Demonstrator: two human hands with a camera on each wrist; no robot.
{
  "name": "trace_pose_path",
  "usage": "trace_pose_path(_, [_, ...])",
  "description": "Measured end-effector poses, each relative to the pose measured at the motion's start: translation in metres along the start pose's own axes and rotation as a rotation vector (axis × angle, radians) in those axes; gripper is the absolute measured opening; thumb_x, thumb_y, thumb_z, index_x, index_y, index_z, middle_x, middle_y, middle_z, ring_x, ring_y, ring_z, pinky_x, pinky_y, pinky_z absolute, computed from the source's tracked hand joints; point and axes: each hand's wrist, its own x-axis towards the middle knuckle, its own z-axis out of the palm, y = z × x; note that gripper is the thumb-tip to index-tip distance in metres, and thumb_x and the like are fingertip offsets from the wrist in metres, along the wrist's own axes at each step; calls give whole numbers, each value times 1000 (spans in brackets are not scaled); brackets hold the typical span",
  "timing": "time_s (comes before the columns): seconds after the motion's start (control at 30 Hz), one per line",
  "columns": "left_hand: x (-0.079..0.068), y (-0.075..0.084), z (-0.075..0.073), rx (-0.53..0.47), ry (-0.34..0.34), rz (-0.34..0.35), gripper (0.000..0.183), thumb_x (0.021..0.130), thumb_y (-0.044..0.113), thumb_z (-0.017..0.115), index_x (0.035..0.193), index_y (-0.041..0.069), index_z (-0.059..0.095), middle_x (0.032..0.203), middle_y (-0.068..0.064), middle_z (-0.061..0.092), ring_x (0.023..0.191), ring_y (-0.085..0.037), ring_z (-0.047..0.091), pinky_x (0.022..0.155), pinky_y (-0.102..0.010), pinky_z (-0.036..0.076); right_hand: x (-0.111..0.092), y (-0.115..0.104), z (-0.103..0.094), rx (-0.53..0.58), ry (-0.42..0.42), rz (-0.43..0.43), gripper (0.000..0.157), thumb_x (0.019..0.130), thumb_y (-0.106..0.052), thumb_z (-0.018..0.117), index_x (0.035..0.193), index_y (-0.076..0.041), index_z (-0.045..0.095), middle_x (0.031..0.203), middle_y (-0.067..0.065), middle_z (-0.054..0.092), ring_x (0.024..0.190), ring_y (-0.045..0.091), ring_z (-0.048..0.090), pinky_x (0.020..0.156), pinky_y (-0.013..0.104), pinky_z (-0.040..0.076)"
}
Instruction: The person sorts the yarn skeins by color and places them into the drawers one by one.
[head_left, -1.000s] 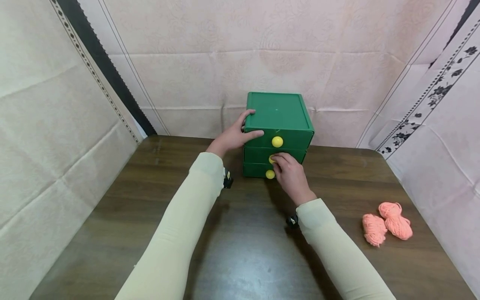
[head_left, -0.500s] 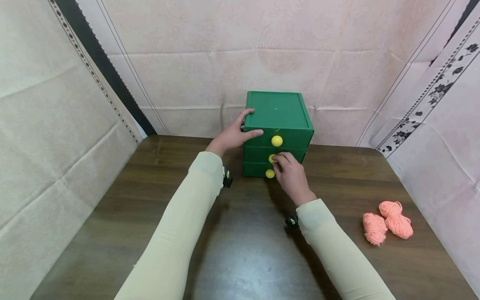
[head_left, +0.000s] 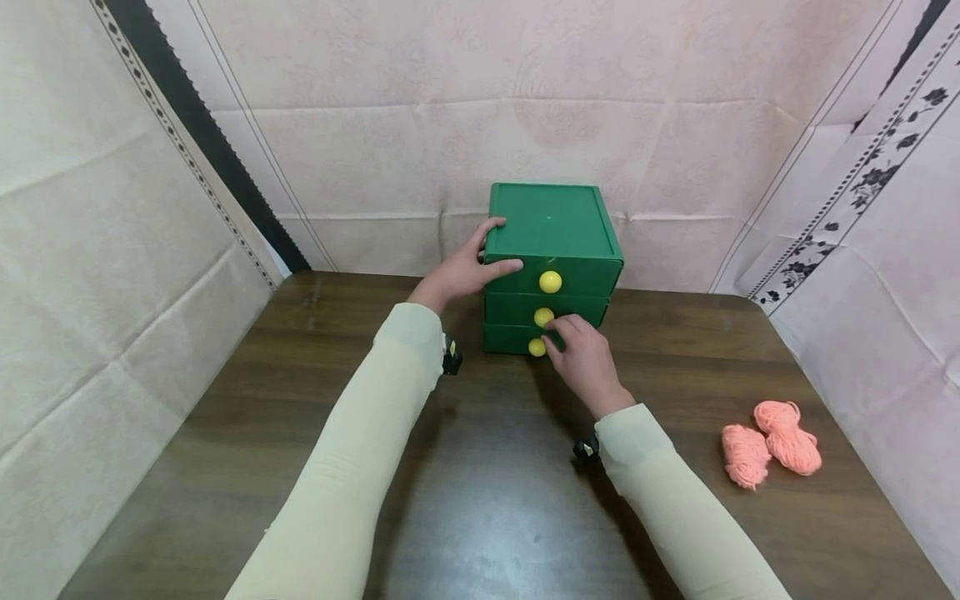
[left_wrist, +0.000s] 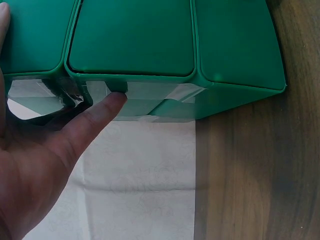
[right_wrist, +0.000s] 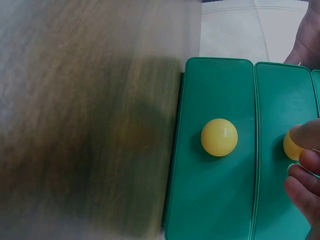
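A small green drawer cabinet [head_left: 551, 221] stands at the back of the table, its three drawers flush, each with a round yellow knob. My left hand [head_left: 465, 271] holds its upper left side, thumb across the front, one finger over the top edge. A fingertip [left_wrist: 116, 99] meets the taped side in the left wrist view. My right hand [head_left: 587, 360] is at the middle knob [head_left: 543, 316], fingertips by its lower right edge with thumb and forefinger parted. In the right wrist view, the thumb overlaps that knob [right_wrist: 291, 147]; the bottom knob [right_wrist: 219, 137] stands untouched.
Two skeins of coral yarn [head_left: 787, 439] lie side by side at the right of the brown wooden table [head_left: 495, 517]. Pale patterned cloth [head_left: 562, 108] hangs behind the cabinet and along both sides.
My right fingertips have slid down and off the middle knob, which now shows more fully. The left hand keeps its hold on the cabinet, and the drawers have not moved.
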Motion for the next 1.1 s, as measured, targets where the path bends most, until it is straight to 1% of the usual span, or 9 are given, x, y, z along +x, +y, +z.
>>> trace_pose_path(0.27, [1, -1, -1, -10, -9, 2, 80, 81, 51, 61, 141, 42, 9, 148, -8, 23, 127, -27, 39, 95, -43, 42, -3, -1, 4, 17, -43, 13, 16, 79, -15, 71, 93, -9, 65, 93, 3, 65, 87, 16, 61, 74, 33, 52])
trace_pose_path(0.43, [4, -5, -2, -31, -13, 0, 80, 80, 51, 62, 140, 44, 10, 148, -7, 24, 127, -26, 39, 95, -43, 42, -5, 0, 8, 23, -73, 26, 16, 79, -15, 71, 93, -10, 65, 93, 3, 65, 88, 17, 61, 75, 34, 52])
trace_pose_path(0.57, [14, -14, -1, -23, -6, 14, 80, 75, 58, 62, 136, 52, 10, 148, -6, 24, 126, -26, 40, 95, -43, 42, -6, 0, 11, 21, -141, 70, 19, 79, -17, 71, 95, -10, 65, 94, 3, 65, 88, 18, 61, 77, 35, 52])
trace_pose_path(0.67, [21, -24, 1, -5, 16, 28, 80, 70, 65, 61, 131, 59, 10, 148, -5, 24, 127, -25, 40, 95, -44, 42, -6, 0, 13, 18, -205, 106, 20, 80, -19, 70, 97, -11, 65, 96, 4, 64, 88, 19, 61, 78, 35, 51])
trace_pose_path(0.73, [24, -29, 2, -5, 30, 32, 79, 68, 68, 61, 128, 62, 10, 147, -4, 26, 126, -25, 40, 95, -44, 42, -6, -1, 14, 15, -239, 125, 21, 80, -19, 70, 98, -11, 64, 97, 4, 63, 88, 19, 61, 78, 35, 51])
trace_pose_path(0.83, [26, -32, 3, -3, 40, 30, 78, 66, 70, 61, 125, 66, 11, 147, -3, 26, 126, -24, 40, 95, -44, 42, -6, -2, 15, 16, -269, 137, 21, 80, -19, 70, 98, -10, 65, 97, 4, 63, 89, 20, 61, 79, 36, 51])
trace_pose_path(0.9, [25, -30, 3, -11, 34, 25, 78, 67, 69, 61, 126, 65, 11, 147, -2, 26, 126, -24, 40, 94, -43, 43, -5, -2, 17, 14, -285, 138, 21, 80, -18, 70, 98, -10, 64, 98, 4, 62, 90, 20, 60, 80, 37, 51])
trace_pose_path(1.0, [16, -18, 1, -15, 21, 10, 79, 74, 61, 62, 133, 56, 10, 148, -4, 25, 126, -25, 40, 93, -42, 43, -5, -3, 18, 14, -308, 140, 21, 80, -18, 69, 98, -11, 64, 98, 4, 61, 91, 22, 60, 81, 37, 50])
trace_pose_path(1.1, [16, -19, 2, -12, 29, 14, 79, 73, 62, 61, 133, 57, 11, 148, -4, 25, 126, -25, 40, 93, -42, 43, -5, -3, 20, 6, -331, 146, 21, 80, -18, 69, 99, -11, 63, 98, 4, 60, 91, 23, 59, 81, 38, 50])
